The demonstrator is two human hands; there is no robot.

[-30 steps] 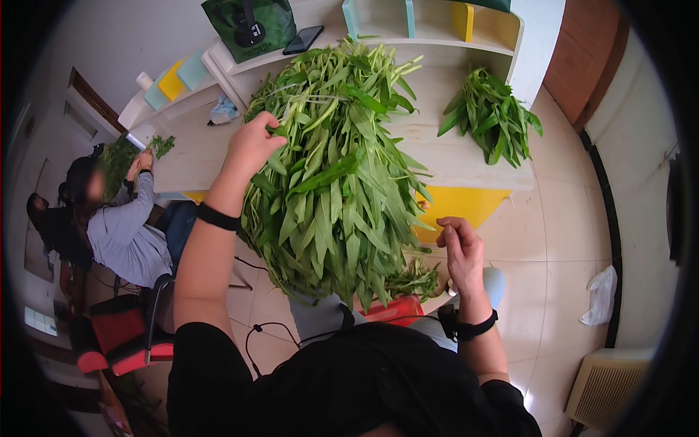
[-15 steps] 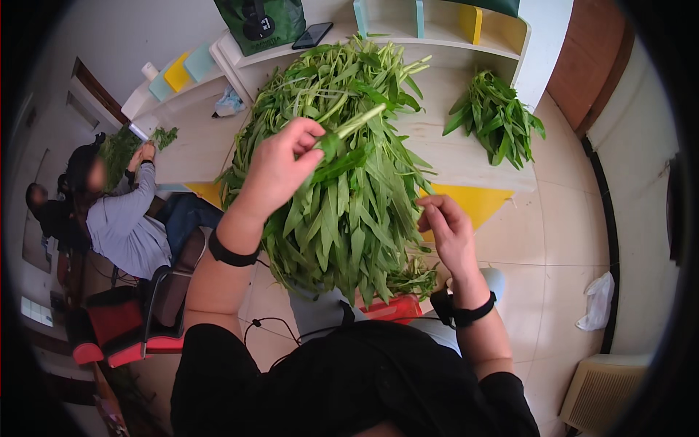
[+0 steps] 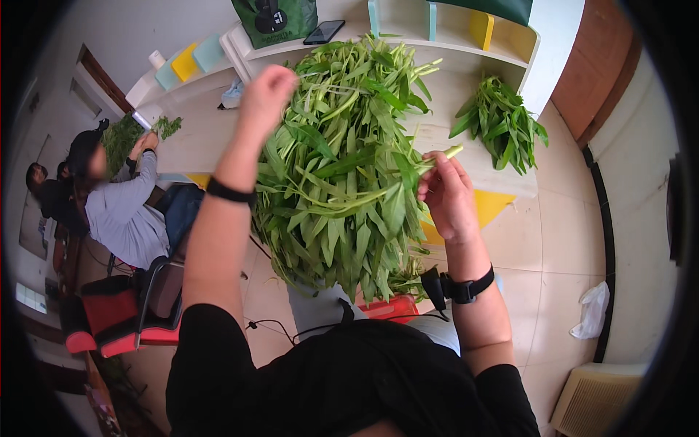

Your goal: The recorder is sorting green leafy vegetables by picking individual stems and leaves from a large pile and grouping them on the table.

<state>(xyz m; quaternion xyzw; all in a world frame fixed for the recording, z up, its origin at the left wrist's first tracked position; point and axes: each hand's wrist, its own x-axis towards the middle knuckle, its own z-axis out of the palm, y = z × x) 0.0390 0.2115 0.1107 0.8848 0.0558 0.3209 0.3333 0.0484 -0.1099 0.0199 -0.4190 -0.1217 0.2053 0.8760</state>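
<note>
Head view: pinches a water-spinach stalk [image 3: 454,151] in the right hand [image 3: 453,197], at the right of a heap [image 3: 335,247] overhanging the near edge of the tabletop [image 3: 440,132]; cannot tell any grip in the blurred left hand [image 3: 267,89], by the heap's far left. Could spill the overhang by tugging against a tangle.

The person [image 3: 378,375] wears a plain black short-sleeved cloth top [image 3: 328,397] and pale grey-blue trousers [image 3: 309,309]. A smooth, narrow black band [image 3: 231,191] circles the left arm [image 3: 218,251]; on the right arm [image 3: 477,324], a black strap with a dark buckle-like piece [image 3: 462,292] sits beside a blocky black device [image 3: 435,286]. A thin black cable [image 3: 253,325] crosses the lap, bending loosely at the left.
</note>
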